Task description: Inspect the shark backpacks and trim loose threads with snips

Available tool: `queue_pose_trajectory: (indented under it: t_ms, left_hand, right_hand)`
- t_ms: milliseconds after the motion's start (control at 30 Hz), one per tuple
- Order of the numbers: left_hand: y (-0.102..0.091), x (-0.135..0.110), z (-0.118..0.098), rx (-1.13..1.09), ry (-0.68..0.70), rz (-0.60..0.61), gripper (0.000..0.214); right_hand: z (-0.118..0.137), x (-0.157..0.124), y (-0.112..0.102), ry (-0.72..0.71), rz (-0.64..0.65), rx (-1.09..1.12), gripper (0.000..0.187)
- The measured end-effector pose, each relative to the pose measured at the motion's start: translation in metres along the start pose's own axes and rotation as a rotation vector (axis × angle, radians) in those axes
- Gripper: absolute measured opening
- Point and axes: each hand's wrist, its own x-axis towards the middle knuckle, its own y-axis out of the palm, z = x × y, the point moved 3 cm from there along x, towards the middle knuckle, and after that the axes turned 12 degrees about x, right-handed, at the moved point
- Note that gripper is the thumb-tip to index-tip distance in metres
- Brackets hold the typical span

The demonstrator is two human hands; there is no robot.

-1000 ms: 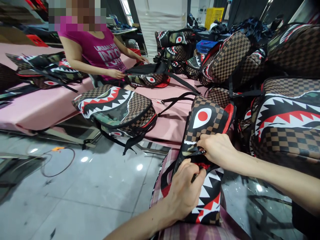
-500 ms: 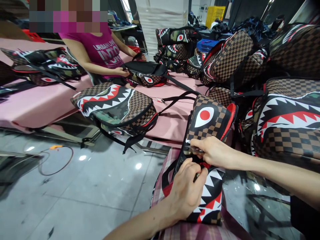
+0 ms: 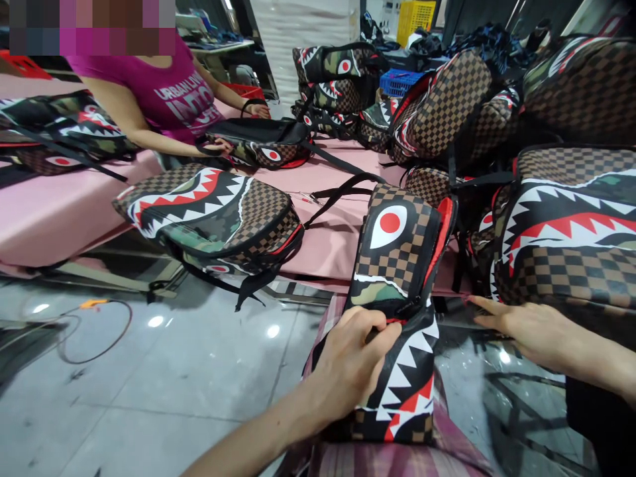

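A backpack (image 3: 392, 265) with a brown check, shark teeth and a red-and-white eye stands across the plaid-covered lap (image 3: 397, 460), its upper part leaning on the pink table. My left hand (image 3: 355, 358) is closed on the bag's edge near the middle, thumb and forefinger pinching beside a bit of red lining. Close to those fingers lies a dark zipper pull (image 3: 410, 306). A red-lined flap stands out along the upper right side. My right hand (image 3: 536, 331) is off the bag, to its right, with fingers stretched out and apart; I see nothing held in it.
Another shark backpack (image 3: 213, 218) lies on the pink table (image 3: 328, 245), its straps hanging over the edge. More backpacks (image 3: 571, 225) crowd the right side. Across the table, a co-worker in a magenta shirt (image 3: 149, 93) handles a backpack (image 3: 268, 142). A cable (image 3: 130, 318) lies on the floor.
My right hand has left the bag's middle and moved right. The dark gap there is now covered by the camouflage panel. My left hand keeps its hold; the view has shifted slightly.
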Motion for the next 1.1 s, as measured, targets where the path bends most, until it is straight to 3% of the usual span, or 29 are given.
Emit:
queue_pose_trajectory:
  t_ms: [100,167,233,300,400,467,533,600,700,800,900,1000,1100]
  left_hand:
    - [-0.002,0.009,0.004,0.013,0.007,0.099,0.035]
    - [-0.001,0.016,0.005,0.055,-0.01,0.18,0.036]
    - [0.0,0.023,0.006,0.111,-0.022,0.253,0.033]
    - [-0.001,0.03,0.007,0.144,-0.008,0.293,0.03]
    - [-0.003,0.04,0.013,0.151,0.048,0.34,0.024]
    - [-0.004,0.043,0.019,0.214,0.079,0.361,0.019]
    - [-0.004,0.04,0.023,0.315,0.099,0.365,0.015]
    - [-0.002,0.03,0.022,0.387,0.115,0.346,0.01]
    - [-0.008,0.013,0.008,0.388,0.195,0.218,0.017]
    - [-0.032,0.01,-0.014,0.361,0.365,0.07,0.027]
    - [-0.059,0.021,-0.028,0.368,0.498,0.008,0.032]
    - [-0.06,0.029,-0.028,0.348,0.525,-0.008,0.029]
    - [-0.03,0.023,-0.013,0.36,0.549,-0.002,0.025]
  right_hand:
    - [-0.02,-0.014,0.005,0.118,0.097,-0.211,0.03]
    - [-0.015,-0.01,-0.008,0.187,0.023,-0.251,0.035]
    - [0.005,0.003,-0.018,0.091,-0.048,-0.107,0.036]
    - [0.033,0.019,-0.02,-0.106,-0.085,0.134,0.029]
    - [0.067,0.042,0.001,-0.266,0.038,0.234,0.027]
    - [0.078,0.051,0.025,-0.247,0.17,0.106,0.026]
    - [0.081,0.051,0.047,-0.219,0.208,-0.062,0.023]
    - [0.081,0.042,0.063,-0.294,0.128,-0.181,0.022]
    - [0.085,0.016,0.073,-0.55,-0.056,-0.183,0.024]
    - [0.095,-0.006,0.064,-0.763,-0.21,-0.16,0.022]
    - [0.108,-0.014,0.043,-0.917,-0.387,-0.269,0.016]
    - [0.107,-0.009,0.036,-0.91,-0.476,-0.306,0.018]
    - [0.087,0.004,0.053,-0.79,-0.406,-0.276,0.024]
